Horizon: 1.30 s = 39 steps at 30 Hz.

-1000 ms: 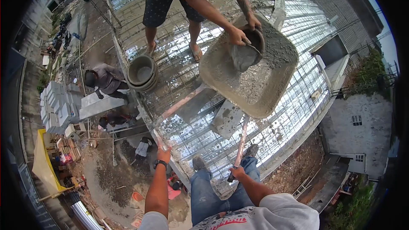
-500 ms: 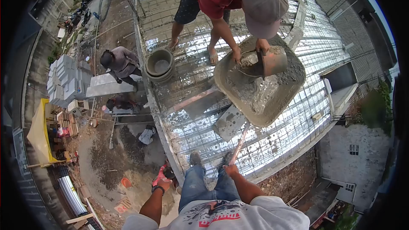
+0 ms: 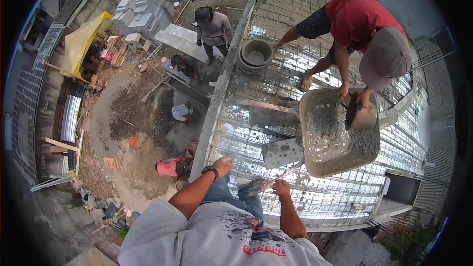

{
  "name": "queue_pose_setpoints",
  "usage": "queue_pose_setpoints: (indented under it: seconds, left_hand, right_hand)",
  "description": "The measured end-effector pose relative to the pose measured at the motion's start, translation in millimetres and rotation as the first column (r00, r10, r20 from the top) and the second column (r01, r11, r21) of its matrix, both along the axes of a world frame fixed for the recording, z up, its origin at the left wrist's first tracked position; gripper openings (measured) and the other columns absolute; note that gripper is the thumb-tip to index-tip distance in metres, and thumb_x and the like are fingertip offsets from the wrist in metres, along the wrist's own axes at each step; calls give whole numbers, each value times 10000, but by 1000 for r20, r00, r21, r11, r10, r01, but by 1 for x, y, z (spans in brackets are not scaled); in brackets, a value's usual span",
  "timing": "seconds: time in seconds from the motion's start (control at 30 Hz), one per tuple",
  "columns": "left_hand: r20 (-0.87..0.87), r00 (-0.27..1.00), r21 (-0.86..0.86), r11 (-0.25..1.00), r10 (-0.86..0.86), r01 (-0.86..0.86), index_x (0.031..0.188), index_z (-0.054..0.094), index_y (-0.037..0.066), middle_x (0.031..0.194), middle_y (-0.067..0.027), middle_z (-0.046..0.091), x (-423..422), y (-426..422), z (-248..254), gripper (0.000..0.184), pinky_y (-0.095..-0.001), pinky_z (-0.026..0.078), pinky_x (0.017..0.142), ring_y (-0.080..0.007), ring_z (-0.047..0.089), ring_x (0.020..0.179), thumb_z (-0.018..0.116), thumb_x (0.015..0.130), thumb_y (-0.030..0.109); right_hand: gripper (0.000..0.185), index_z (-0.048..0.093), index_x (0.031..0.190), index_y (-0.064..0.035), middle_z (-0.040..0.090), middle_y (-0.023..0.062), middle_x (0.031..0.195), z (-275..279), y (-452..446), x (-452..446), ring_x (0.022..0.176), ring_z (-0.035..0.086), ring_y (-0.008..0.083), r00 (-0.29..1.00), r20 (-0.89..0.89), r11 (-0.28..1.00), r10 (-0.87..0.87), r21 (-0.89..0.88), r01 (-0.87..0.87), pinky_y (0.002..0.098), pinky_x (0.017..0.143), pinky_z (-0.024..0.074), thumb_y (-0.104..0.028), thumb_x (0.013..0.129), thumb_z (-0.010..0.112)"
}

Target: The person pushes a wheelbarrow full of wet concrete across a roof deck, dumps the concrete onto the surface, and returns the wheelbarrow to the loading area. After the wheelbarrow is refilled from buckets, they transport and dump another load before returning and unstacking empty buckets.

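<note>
My right hand [image 3: 281, 188] is closed around the pinkish handle of a hoe [image 3: 268, 184]. Its grey, splattered blade [image 3: 282, 153] lies on the steel mesh beside a large tub [image 3: 315, 166] of wet concrete. My left hand [image 3: 224, 166], with a watch at the wrist, is over my leg near the slab edge. Its fingers look curled, and I see nothing in them. Across the tub, a bent-over co-worker in a red shirt [image 3: 362, 17] grips a bucket [image 3: 363, 113] tipped on its side over the concrete.
Stacked buckets [image 3: 256, 53] stand by the raised slab edge [image 3: 217, 113]. A second tool with a pinkish handle [image 3: 271, 106] lies on the mesh. Below the drop on the left are several people, pale blocks [image 3: 138, 12] and a yellow tarp [image 3: 81, 44].
The view has swung left, shifting the tub rightward. My left hand has come up and forward from beside my leg. My right hand keeps the hoe handle. The co-worker's bucket stays tipped over the tub.
</note>
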<state>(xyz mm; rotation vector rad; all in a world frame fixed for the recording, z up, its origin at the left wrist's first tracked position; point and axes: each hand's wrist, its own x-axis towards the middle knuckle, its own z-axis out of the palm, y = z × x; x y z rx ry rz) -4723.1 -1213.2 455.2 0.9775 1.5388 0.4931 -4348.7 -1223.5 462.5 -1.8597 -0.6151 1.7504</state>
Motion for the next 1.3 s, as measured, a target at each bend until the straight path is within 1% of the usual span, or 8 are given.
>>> queue_pose_setpoints:
  seconds: [0.27,0.37,0.53,0.67,0.8,0.87,1.13,1.3]
  left_hand:
    - [-326,932,-156,963,158,-218,1223,562,46,1152,-176,618,-33,-92,17,610,-357,432,943,-303,572,1096,656,780,454]
    - [-362,885,-170,912,294,-372,1175,604,71,1155,-192,608,-57,-139,5,544,-373,437,941,-313,570,1094,647,777,439]
    - [-448,889,-279,930,95,-240,1136,631,107,1164,-172,606,-86,-189,44,459,-399,444,932,-327,569,1088,621,779,394]
    - [-394,881,-326,857,261,-399,1113,642,115,1201,-140,594,-82,-198,51,413,-413,421,961,-326,545,1125,581,791,367]
    - [-330,830,-180,833,450,-524,1166,619,102,1163,-178,609,-64,-201,-30,504,-378,438,945,-312,586,1070,638,773,417]
    - [-317,833,-181,834,453,-522,1174,609,82,1154,-170,617,-61,-180,8,509,-369,435,948,-305,587,1072,640,784,407]
    - [-126,842,-167,826,524,-539,1175,606,88,1187,-155,602,-60,-132,6,460,-378,427,954,-314,557,1125,618,806,362]
    - [-266,822,-125,828,503,-547,1145,623,79,1117,-145,638,-53,-137,13,446,-357,448,924,-293,586,1070,633,803,365]
  right_hand:
    - [336,551,1168,-82,652,155,963,28,-22,17,728,636,257,948,127,908,293,-348,-234,400,628,524,-284,900,548]
    - [335,550,1164,-80,647,150,981,41,-12,10,758,637,242,832,116,825,543,-260,-502,381,626,525,-283,898,552]
    - [321,553,1124,-64,652,131,965,64,32,-37,781,642,225,818,221,847,531,-160,-506,357,625,517,-304,910,544]
    - [319,557,1120,-76,656,129,978,80,66,-68,793,646,223,833,170,849,527,-72,-523,335,630,512,-305,899,566]
    - [277,577,1036,-31,641,99,837,96,66,-92,669,613,181,854,166,865,493,15,-502,291,509,475,-270,896,582]
    - [285,576,1038,-29,647,105,852,93,63,-90,679,618,186,848,139,855,511,23,-518,296,513,478,-273,892,590]
    - [317,582,1089,-66,655,114,936,84,34,-41,775,646,219,763,249,803,597,-191,-565,347,641,526,-315,892,574]
    - [347,570,1141,-61,657,120,971,92,29,-20,781,643,221,748,301,804,592,-292,-519,356,650,527,-300,890,574]
